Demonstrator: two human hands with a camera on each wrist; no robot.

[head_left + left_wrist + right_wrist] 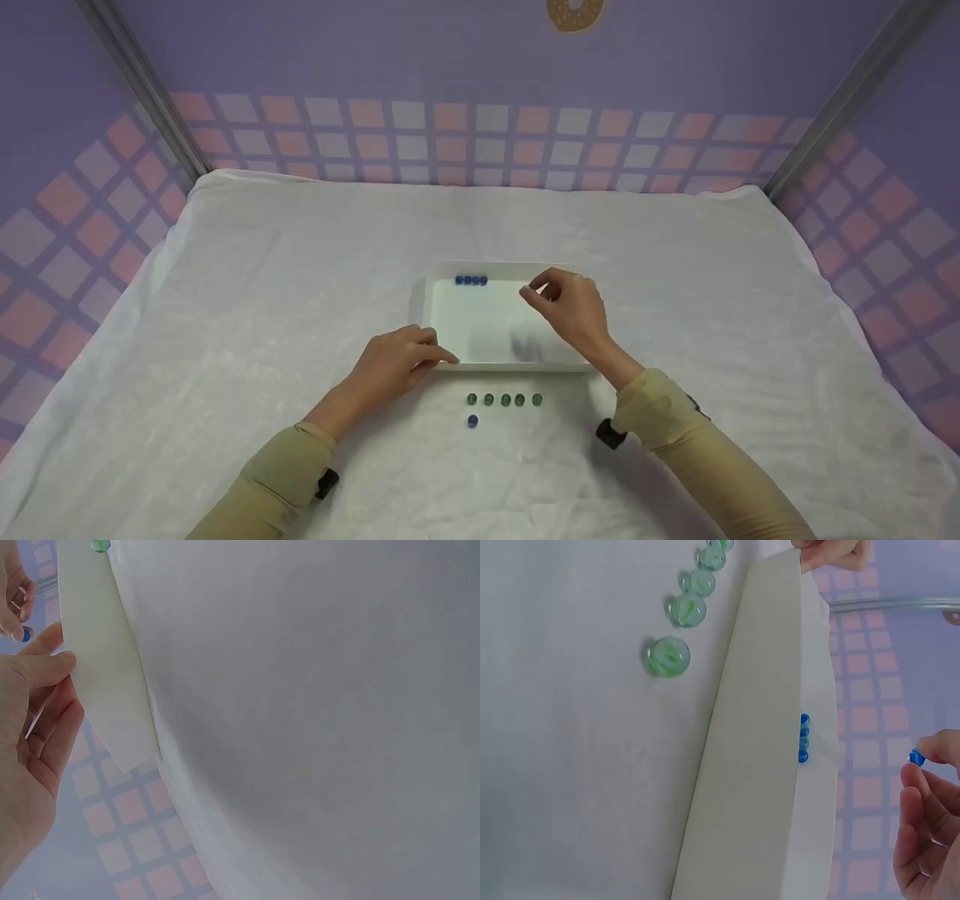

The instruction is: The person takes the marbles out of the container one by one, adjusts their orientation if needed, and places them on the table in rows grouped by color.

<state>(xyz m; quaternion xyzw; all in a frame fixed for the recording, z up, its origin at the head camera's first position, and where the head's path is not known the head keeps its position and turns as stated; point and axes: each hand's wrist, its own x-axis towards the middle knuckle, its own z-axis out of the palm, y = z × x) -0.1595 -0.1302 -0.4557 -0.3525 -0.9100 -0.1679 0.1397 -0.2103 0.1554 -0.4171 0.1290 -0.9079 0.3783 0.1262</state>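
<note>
Apparently mid-placement, the right hand (574, 306) pinches a blue marble (916, 757) above the tray (472, 322) the left hand (397, 356) grips; gentle lowering seems needed.

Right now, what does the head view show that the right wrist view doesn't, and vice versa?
Head only: a lone blue glass marble on the white cloth, and both beige fabric sleeves.

Right wrist only: a held blue glass marble, pinched by the right hand.

Both: the row of green glass marbles, four blue glass marbles inside the shallow white rectangular tray, the cloth, the right hand, and the left hand at the tray's edge.
</note>
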